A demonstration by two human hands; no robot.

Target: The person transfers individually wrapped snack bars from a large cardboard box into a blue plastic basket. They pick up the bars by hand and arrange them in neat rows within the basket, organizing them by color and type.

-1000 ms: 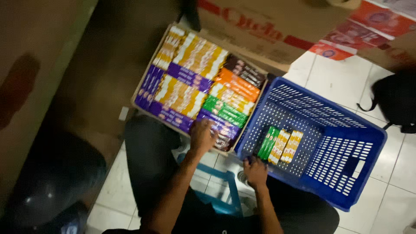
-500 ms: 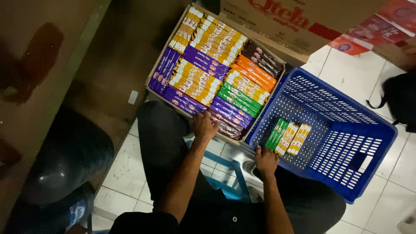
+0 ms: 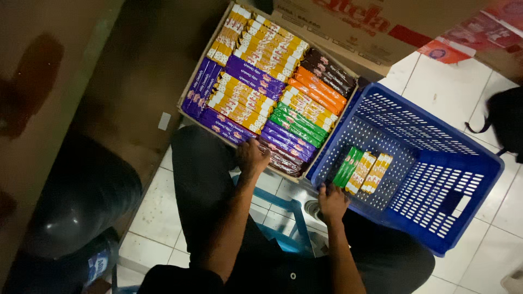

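The left hand (image 3: 251, 157) rests on the near edge of an open cardboard box (image 3: 188, 87), its fingers (image 3: 260, 147) curled down onto the purple packets (image 3: 283, 142) at that edge; whether they actually clamp a packet or only press on it cannot be told, since the fingertips are hidden against the wrappers. Beyond those fingers the box is packed tight with rows of long, flat snack packets lying side by side: green packets (image 3: 297, 124) just past the purple ones, then orange packets (image 3: 318, 92), dark brown packets (image 3: 328, 71) at the far corner, and yellow-and-white packets (image 3: 267, 46) filling the far rows. To the right of these fingers, and touching the box's side, stands a blue plastic basket (image 3: 436, 218) with perforated walls. The right hand (image 3: 332, 202) grips the basket's near rim, its fingers (image 3: 327, 190) closed together over the edge, thumb outside. Just beyond those fingers, on the basket floor, lie three packets in a neat row: one green packet (image 3: 347, 166) and two yellow packets (image 3: 370, 173), touching each other, apart from the hand. Box and basket sit on a white tiled floor (image 3: 436, 92). Below the hands, between the person's dark-trousered knees, a blue stool frame (image 3: 297, 218) shows. Far beyond the fingers lies a larger flattened carton (image 3: 381, 32).
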